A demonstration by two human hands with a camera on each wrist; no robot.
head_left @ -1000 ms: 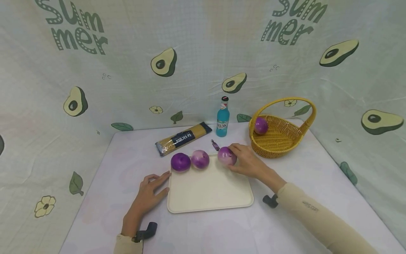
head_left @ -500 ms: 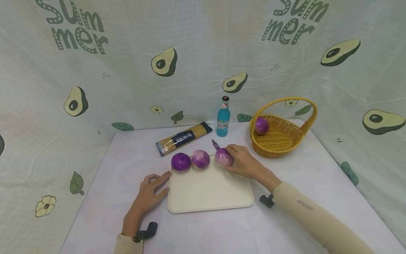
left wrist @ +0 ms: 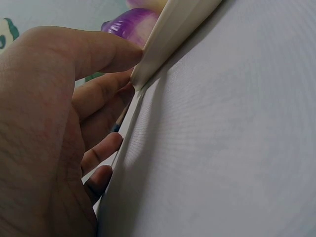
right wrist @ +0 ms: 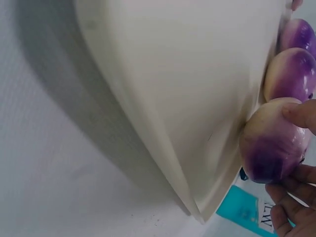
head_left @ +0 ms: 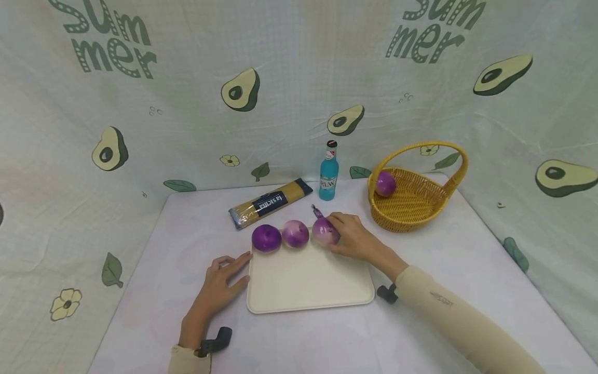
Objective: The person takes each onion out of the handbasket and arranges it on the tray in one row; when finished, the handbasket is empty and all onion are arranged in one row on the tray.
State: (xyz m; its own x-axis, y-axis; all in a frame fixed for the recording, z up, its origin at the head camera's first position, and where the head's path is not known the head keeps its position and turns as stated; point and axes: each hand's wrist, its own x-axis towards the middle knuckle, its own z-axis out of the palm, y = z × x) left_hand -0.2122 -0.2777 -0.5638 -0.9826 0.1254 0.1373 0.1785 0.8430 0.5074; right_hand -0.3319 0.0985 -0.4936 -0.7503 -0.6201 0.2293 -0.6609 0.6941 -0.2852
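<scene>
Four purple onions [head_left: 295,234]: three near centre, one right of centre in one basket [head_left: 406,209]. Lower centre: one tray [head_left: 308,283], two hands [head_left: 218,288]. Centre: one bottle [head_left: 328,179], one packet [head_left: 271,203], one small purple object [head_left: 317,212].

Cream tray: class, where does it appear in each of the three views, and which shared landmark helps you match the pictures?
Head: the cream tray lies just below the centre.
Left wrist: only part of its edge shows, at the top, near the middle.
Right wrist: it fills much of the middle, narrowing to a corner near the bottom.
Shared landmark: the purple-and-white vegetables, beside the tray's edge in all three.
</scene>
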